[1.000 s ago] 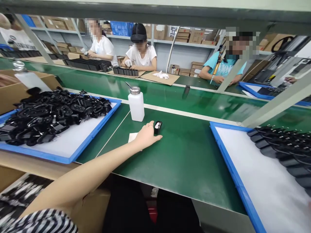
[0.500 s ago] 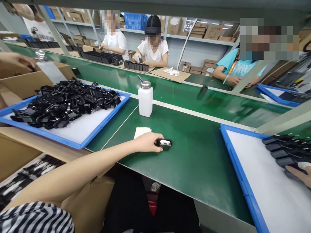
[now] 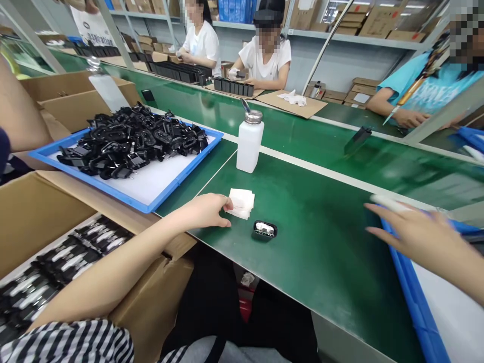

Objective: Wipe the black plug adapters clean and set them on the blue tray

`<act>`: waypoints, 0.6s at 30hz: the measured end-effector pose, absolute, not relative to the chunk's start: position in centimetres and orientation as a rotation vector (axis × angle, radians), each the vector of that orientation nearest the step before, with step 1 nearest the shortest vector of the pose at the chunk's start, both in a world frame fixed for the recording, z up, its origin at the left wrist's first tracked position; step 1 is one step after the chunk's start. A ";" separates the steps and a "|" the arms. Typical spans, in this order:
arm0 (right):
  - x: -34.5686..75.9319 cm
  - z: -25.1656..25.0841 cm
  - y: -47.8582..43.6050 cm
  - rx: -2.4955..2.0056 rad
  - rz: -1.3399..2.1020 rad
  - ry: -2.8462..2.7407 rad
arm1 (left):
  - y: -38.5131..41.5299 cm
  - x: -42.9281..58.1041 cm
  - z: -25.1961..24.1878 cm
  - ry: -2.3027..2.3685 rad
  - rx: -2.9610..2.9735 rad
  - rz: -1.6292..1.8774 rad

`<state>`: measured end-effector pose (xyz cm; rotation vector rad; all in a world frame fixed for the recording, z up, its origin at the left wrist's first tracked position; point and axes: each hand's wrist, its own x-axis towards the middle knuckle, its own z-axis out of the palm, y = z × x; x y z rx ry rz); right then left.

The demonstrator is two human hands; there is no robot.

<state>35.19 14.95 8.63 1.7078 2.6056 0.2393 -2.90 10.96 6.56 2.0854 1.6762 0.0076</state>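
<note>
My left hand (image 3: 207,210) is open, thumb and fingers apart, its fingertips at the left edge of a small stack of white wipes (image 3: 242,202). I cannot tell whether they touch it. To the right of the wipes a black oval plastic housing (image 3: 265,230) stands on the green table, with white material and small metal parts visible inside. My right hand (image 3: 419,229), smeared by motion, hangs over the near rim of the right blue tray (image 3: 406,287). Its thumb and fingers are apart, and a white covering shows on one finger. Nothing is visible between them.
A white pump bottle (image 3: 249,143) stands behind the wipes. On the left, a blue tray (image 3: 151,204) holds a heap of black plug parts (image 3: 132,138). Below it, an open carton (image 3: 22,217) contains rows of parts. Several people sit across the green bench (image 3: 302,191).
My left hand has let go of the black housing and moved left to the wipes. My right hand has come away from the black parts in the right tray, moving left. The view has shifted.
</note>
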 end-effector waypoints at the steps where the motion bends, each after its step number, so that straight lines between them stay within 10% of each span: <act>1: 31.6 8.5 15.6 1.533 0.116 2.686 | 11.0 -3.1 6.7 1.727 2.055 -0.035; 9: 12.9 4.6 19.0 1.320 -0.513 2.841 | 9.6 -6.8 7.8 2.311 1.782 -0.239; 18: 14.6 6.8 20.6 1.567 -1.114 2.758 | 12.5 -18.5 7.2 2.883 1.369 0.314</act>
